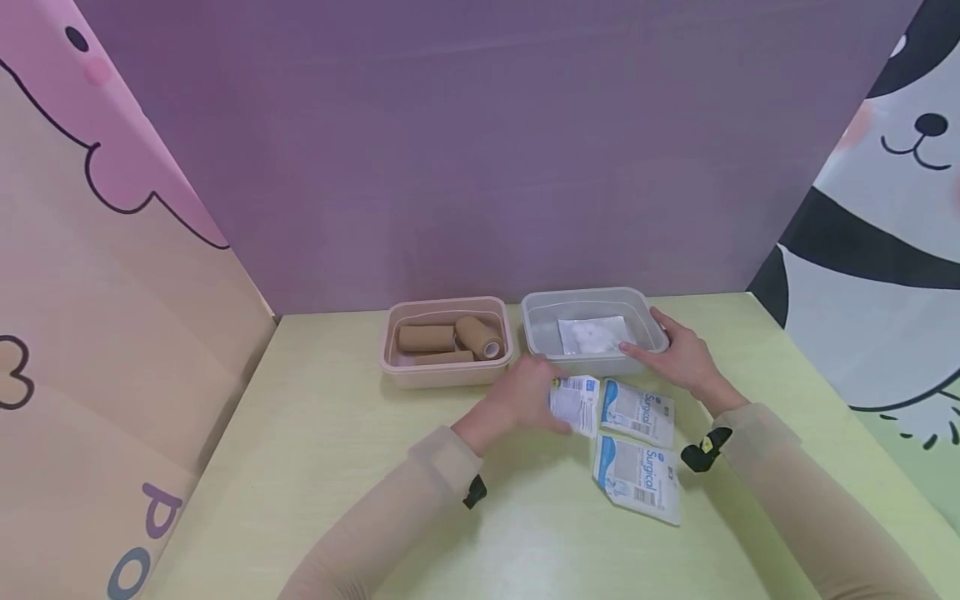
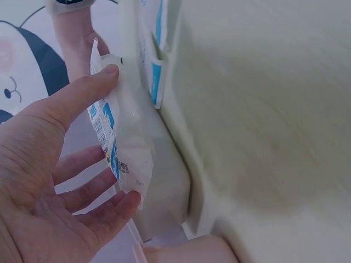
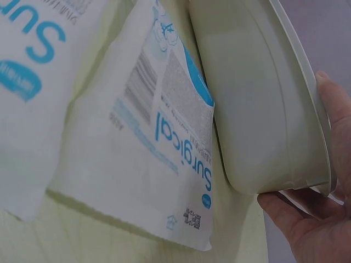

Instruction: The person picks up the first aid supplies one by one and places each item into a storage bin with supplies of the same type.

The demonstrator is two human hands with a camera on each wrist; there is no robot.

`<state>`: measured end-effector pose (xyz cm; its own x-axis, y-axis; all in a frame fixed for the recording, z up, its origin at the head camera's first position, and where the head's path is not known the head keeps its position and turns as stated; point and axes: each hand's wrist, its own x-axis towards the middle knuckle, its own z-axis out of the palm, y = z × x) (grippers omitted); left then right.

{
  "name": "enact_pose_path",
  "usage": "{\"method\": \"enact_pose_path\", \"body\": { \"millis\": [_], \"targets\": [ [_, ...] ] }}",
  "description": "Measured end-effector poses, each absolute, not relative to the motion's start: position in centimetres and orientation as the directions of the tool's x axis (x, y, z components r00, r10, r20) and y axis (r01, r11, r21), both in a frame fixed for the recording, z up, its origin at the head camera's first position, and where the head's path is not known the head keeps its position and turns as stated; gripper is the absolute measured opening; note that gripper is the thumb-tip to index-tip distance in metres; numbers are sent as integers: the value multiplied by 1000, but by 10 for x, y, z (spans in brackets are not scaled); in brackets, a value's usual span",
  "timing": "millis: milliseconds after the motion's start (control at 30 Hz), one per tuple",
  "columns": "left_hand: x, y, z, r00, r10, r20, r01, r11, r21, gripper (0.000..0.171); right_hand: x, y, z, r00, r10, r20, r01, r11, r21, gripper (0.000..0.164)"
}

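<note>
My left hand (image 1: 528,393) pinches a white-and-blue surgical packet (image 1: 579,405) just in front of the grey container (image 1: 592,367). In the left wrist view the packet (image 2: 134,164) stands on edge between thumb and fingertips. My right hand (image 1: 686,360) grips the container's right end, with its thumb over the rim; the right wrist view shows the fingers at the outer wall. Inside the container lies a white packet (image 1: 592,336), face down or plain-sided. Two more packets marked "Surgical" lie on the table: a nearer one (image 1: 637,481) and a farther one (image 1: 637,414).
Left of the grey container stands a pink container (image 1: 442,377) with several tan rolls (image 1: 426,338). A purple panel (image 1: 480,150) rises behind both. Printed side panels border the pale yellow table (image 1: 315,467).
</note>
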<state>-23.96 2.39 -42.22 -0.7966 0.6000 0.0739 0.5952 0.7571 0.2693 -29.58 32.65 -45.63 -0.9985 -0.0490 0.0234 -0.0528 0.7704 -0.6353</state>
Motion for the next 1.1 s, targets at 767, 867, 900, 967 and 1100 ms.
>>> {"method": "enact_pose_path", "body": {
  "millis": [767,867,900,967,1100],
  "targets": [
    [-283,28,-394,-852,490,184,523,788,326,75,-302,326,-459,-998,-58,7,-50,769,-637,113],
    [-289,38,-392,-848,494,193,530,786,317,75,-296,335,-458,-999,-48,3,-40,781,-623,114],
    [-291,41,-391,-846,497,191,532,786,313,76,-294,338,-458,-999,-45,1,-36,785,-618,114],
    [-293,49,-390,-847,502,175,531,790,307,76,-290,344,-458,-999,-39,-2,-29,790,-613,113],
    [-294,62,-388,-862,493,121,504,804,314,78,-284,353,-459,-999,-33,-6,-23,794,-608,113]
  ]
}}
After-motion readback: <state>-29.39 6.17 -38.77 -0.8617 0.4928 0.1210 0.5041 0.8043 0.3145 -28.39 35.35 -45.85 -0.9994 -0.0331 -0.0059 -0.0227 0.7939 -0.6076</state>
